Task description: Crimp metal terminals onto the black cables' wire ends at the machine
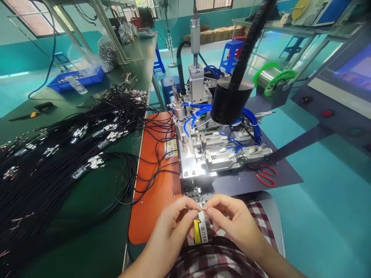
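Note:
Just in front of my lap, my left hand (176, 224) and my right hand (230, 220) meet fingertip to fingertip. Between them run short thin coloured wires (203, 209), with red and a paler strand showing; both hands pinch them, and their ends are hidden by my fingers. Below the fingertips is a label (203, 231), yellow and white with printed characters. The metal bench machine (208, 154) stands right beyond my hands, with blue air tubes (203, 111) and a bright light on its front plate.
Bundles of black cables (116, 108) with metal connectors cover the green table (89, 204) at left. Some cables cross the orange board (156, 193). Red-handled scissors (268, 175) lie right of the machine. A black cylinder (230, 102) hangs overhead; a green wire spool (274, 79) stands behind.

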### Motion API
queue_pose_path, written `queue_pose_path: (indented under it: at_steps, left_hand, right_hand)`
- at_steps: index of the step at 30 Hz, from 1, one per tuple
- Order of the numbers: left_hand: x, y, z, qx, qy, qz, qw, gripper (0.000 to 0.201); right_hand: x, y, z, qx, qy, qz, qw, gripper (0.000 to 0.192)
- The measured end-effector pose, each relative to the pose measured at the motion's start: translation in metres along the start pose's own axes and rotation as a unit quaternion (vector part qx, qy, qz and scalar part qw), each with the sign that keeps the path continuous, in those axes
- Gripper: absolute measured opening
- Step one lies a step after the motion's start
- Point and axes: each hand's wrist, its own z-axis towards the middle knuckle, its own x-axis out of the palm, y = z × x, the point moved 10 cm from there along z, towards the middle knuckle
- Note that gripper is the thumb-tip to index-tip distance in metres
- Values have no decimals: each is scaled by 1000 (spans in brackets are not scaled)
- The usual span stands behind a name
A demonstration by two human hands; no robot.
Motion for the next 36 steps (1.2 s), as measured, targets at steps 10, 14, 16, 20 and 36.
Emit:
queue_pose_path:
  at_steps: [10, 14, 16, 20, 36]
  left_hand:
    - [9, 7, 3, -14, 19, -98, 995, 35]
    - [14, 1, 10, -29, 62, -177, 982, 34]
    - [15, 2, 12, -34, 75, -199, 977, 31]
    - [14, 8, 16, -48, 65, -215, 973, 27]
    - [12, 28, 20, -150, 27, -222, 963, 21]
  right_hand:
    - [2, -6, 7, 31, 7, 85, 996, 27]
    - [9, -8, 7, 27, 20, 99, 995, 29]
    - [10, -8, 6, 17, 19, 83, 996, 28]
    - [10, -11, 2, 17, 13, 31, 999, 25]
    - [1, -15, 7, 45, 14, 63, 997, 22]
